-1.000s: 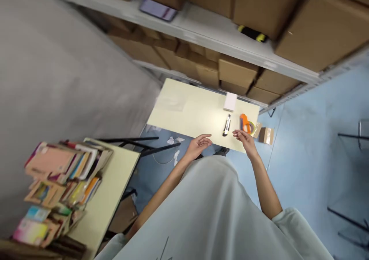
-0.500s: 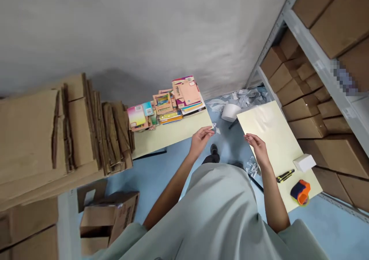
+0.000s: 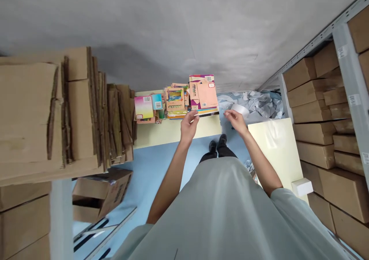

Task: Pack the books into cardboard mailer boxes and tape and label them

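Left hand (image 3: 188, 129) and right hand (image 3: 236, 122) have swung toward the books (image 3: 208, 95) — both half-curled, each grip apart.

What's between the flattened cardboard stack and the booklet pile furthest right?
In the head view, more booklets lie between the cardboard stack and that pile.

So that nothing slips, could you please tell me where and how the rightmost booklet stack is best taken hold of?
I'd grip the stack by its near right corner, coming from the right with the right hand. It lies flat with that side near the end of the table, whereas other booklets crowd its left. The smaller pink booklet on top may slide, so press on it.
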`<state>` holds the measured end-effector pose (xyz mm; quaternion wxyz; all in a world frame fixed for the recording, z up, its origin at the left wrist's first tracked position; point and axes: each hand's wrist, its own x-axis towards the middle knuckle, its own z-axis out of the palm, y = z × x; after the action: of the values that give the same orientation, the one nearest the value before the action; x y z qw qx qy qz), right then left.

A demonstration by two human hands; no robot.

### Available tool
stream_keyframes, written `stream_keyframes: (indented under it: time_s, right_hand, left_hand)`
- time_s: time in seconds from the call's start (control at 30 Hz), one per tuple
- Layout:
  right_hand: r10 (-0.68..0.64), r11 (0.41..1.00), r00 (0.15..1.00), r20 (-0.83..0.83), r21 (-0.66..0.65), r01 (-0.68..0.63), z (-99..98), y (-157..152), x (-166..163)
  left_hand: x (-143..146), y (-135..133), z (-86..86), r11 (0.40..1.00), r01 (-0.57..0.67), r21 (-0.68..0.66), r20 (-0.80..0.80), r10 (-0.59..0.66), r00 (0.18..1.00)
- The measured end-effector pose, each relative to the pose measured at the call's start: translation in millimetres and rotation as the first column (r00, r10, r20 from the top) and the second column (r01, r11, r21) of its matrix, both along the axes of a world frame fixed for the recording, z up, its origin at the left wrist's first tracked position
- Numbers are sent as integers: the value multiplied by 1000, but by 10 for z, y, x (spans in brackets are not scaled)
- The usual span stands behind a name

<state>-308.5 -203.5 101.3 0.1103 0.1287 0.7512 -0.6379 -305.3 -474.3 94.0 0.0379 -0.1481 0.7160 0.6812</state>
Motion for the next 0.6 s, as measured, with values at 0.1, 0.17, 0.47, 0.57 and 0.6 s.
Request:
stream_keyframes:
  time_s: [0.1,0.17,0.47,0.57,0.6]
  right_hand:
    - [-26,996,1000,12,84,25,-269,-146,-473]
    - [-27,989,999,43,143,20,-383,-253,-730]
    - [64,930,995,79,357,-88,-455,-496,-1081]
    - [47,945,995,87,320,-72,-372,-446,-1019]
    - [39,955,995,95,289,-65,-333,-416,-982]
  left_hand:
    - [-402,60,-147,998,-19,-52,28,20,999]
    - [-657,117,-244,997,-20,-71,65,25,998]
    - [-995,174,-436,997,-24,-68,164,35,986]
    - [-924,157,-347,999,33,-14,169,-30,985]
    - [-901,162,-305,999,49,-4,172,-48,984]
